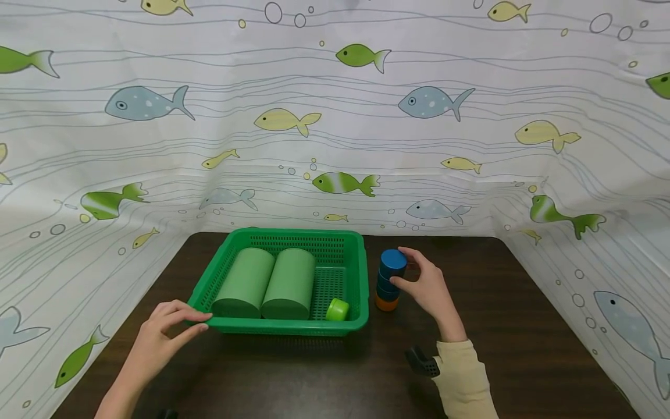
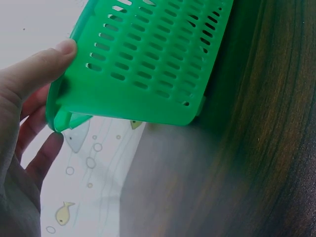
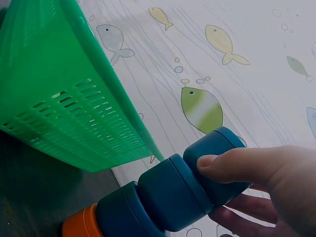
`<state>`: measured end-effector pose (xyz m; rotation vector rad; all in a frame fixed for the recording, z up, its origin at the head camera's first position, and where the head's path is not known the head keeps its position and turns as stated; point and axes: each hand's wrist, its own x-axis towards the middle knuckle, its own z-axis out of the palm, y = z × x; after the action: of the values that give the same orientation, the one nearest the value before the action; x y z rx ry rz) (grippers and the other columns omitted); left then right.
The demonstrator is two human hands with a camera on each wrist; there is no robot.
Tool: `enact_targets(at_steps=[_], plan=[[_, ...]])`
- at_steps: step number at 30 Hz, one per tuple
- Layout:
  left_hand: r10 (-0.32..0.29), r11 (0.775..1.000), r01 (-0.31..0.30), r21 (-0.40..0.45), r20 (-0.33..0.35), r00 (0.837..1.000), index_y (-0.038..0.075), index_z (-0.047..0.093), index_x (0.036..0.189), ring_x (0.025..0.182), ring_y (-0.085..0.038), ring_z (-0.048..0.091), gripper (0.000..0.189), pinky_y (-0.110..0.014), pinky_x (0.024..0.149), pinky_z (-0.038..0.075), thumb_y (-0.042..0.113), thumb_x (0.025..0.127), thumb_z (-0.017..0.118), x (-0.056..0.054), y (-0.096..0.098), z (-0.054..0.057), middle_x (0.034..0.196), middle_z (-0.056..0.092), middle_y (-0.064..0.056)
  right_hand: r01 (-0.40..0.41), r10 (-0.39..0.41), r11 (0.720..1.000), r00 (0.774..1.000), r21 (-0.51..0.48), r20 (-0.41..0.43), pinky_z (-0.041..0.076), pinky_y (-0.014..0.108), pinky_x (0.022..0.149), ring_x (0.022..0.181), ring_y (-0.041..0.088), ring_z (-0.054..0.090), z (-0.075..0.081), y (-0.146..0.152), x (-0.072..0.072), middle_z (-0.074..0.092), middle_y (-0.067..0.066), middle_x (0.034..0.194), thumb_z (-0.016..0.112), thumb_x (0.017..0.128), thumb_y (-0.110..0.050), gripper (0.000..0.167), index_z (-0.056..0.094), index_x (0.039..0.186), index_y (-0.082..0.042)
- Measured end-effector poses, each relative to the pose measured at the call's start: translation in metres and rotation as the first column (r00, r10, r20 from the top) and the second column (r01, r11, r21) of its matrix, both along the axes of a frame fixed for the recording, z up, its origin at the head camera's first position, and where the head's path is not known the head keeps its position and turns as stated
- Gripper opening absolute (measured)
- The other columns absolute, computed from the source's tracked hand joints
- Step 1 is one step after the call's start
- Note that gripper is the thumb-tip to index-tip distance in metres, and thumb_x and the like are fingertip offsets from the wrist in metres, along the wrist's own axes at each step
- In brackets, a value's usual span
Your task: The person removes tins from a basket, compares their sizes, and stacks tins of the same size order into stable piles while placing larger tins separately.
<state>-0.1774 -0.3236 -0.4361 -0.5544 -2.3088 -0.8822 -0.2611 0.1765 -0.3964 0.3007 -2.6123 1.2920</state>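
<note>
A green plastic basket sits on the table, holding two large pale green cylinders and a small lime green container. My left hand grips the basket's near left corner, thumb on one side of the rim and fingers on the other. Right of the basket stands a stack of small round containers, an orange container at the bottom and three blue ones above. Fingers and thumb of my right hand pinch the top blue container, which sits slightly askew over the middle blue container.
The dark wooden table extends to the right of the stack and in front of the basket. A white fish-print sheet rises behind the table and along both sides.
</note>
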Motion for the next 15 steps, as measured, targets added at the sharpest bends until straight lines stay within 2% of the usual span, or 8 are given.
enact_targets(at_steps=[8, 15], plan=[[0.008, 1.0, -0.008, -0.008, 0.003, 1.0, 0.015, 0.079, 0.091, 0.1, 0.005, 0.045, 0.039, -0.007, 0.085, 0.032, -0.009, 0.062, 0.085, 0.0002, -0.001, -0.0012, 0.09, 0.063, 0.015, -0.021, 0.021, 1.0, 0.999, 0.022, 0.025, 0.049, 0.058, 0.098, 0.121, 0.039, 0.057, 0.0004, 0.0019, 0.0006, 0.054, 0.02, 0.142, 0.078, 0.086, -0.017, 0.072, 0.041, 0.148, -0.013], [0.015, 1.0, -0.015, -0.015, 0.005, 1.0, 0.017, 0.079, 0.091, 0.099, 0.006, 0.044, 0.04, -0.009, 0.082, 0.032, -0.009, 0.061, 0.086, 0.0001, -0.0015, -0.0016, 0.09, 0.063, 0.017, -0.031, 0.031, 0.999, 1.0, 0.032, 0.001, 0.048, 0.058, 0.099, 0.122, 0.038, 0.057, 0.0066, 0.0046, 0.003, 0.054, 0.018, 0.143, 0.079, 0.085, -0.019, 0.074, 0.041, 0.148, -0.014]])
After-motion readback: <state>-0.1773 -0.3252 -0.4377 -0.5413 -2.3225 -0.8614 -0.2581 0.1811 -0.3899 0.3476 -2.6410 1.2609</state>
